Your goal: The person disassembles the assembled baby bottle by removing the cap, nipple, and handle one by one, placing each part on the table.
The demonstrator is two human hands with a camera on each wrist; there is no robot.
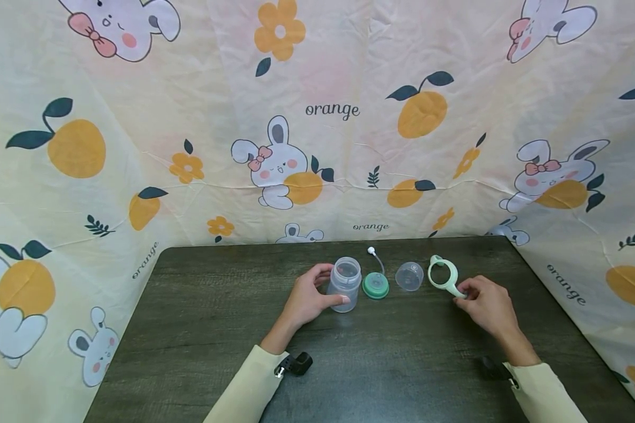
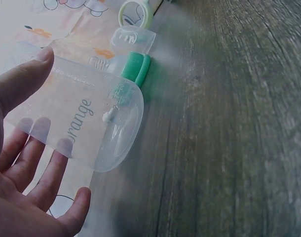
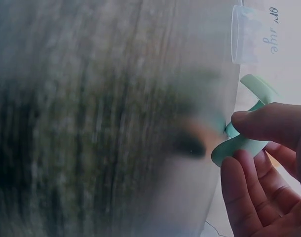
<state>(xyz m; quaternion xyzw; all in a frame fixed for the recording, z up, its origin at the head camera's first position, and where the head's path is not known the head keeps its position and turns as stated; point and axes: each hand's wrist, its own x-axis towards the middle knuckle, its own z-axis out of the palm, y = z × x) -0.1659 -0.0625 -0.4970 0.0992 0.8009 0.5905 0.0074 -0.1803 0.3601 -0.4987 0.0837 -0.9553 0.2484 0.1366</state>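
A translucent, open-topped baby bottle (image 1: 344, 285) stands on the dark table. My left hand (image 1: 308, 298) holds it from the left, thumb on the near side and fingers round the far side; the left wrist view shows the thumb and fingertips against the bottle wall (image 2: 86, 89). Just right of the bottle lies a green screw cap (image 1: 376, 286) with a thin straw ending in a white weight (image 1: 371, 251). Beyond that is a clear cover (image 1: 409, 277). With thumb and fingers, my right hand (image 1: 487, 302) pinches one grip of a pale green bottle handle ring (image 1: 438, 272).
Dark wood-grain table (image 1: 217, 346) spreads in front of both forearms. Behind and beside it hangs a cloth backdrop (image 1: 328, 76) printed with rabbits and oranges. Each wrist wears a small dark camera, the left one (image 1: 298, 364) being plainest.
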